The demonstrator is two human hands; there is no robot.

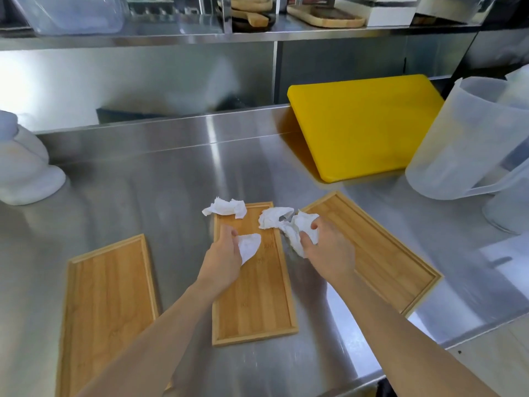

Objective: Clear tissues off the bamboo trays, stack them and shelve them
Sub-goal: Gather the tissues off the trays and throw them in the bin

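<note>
Three bamboo trays lie on the steel counter: a left tray (106,305), a middle tray (257,299) and a right tray (380,253), turned at an angle. My left hand (223,256) is over the middle tray, shut on a white tissue (249,245). My right hand (329,247) is between the middle and right trays, gripping a crumpled tissue (300,227). Another crumpled tissue (226,207) rests on the far end of the middle tray, and one more tissue (273,217) lies at that tray's far right corner, touching the one in my right hand.
A yellow cutting board (363,124) leans against the back wall. Translucent plastic jugs (463,138) stand at the right. A white object (23,167) sits at the far left. The upper shelf (257,32) holds wooden boards (326,15) and clear containers.
</note>
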